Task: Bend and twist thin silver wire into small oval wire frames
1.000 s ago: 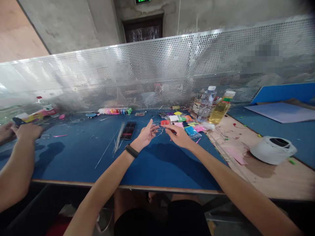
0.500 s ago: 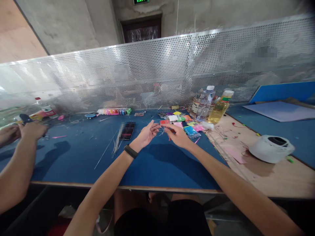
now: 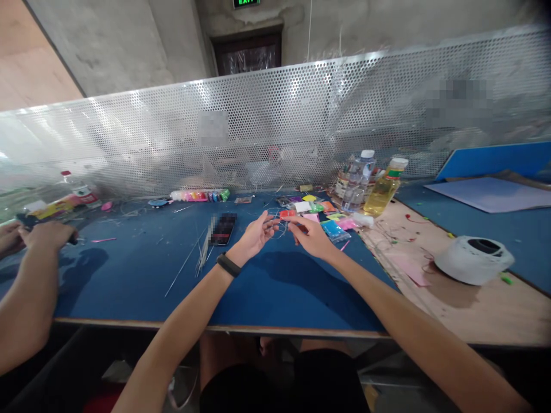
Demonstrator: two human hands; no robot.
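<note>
A thin, pale looped wire (image 3: 282, 230) shows between my two hands above the blue tabletop. My left hand (image 3: 258, 234), with a dark band on its wrist, is turned partly palm up, its fingers curled and closed on the wire. From the right, my right hand (image 3: 310, 235) meets it with thumb and index finger closed on the same wire, fingertips close to the left ones. The exact grip is too small to make out. Just behind the fingertips lies a red packet (image 3: 287, 214). Left of my hands are a dark phone (image 3: 224, 229) and several thin straight wires (image 3: 201, 255).
Colourful packets (image 3: 333, 230) lie beyond my right hand. Behind them stand a clear bottle (image 3: 358, 180) and a bottle of yellow liquid (image 3: 384, 189). A white, hollow object (image 3: 473, 261) sits at right. At far left, a co-worker's hands (image 3: 49, 232) hold a dark tool.
My hands stay almost in place; the right index finger has drawn back slightly from the left fingertips. The co-worker's hands and dark tool have shifted left.
</note>
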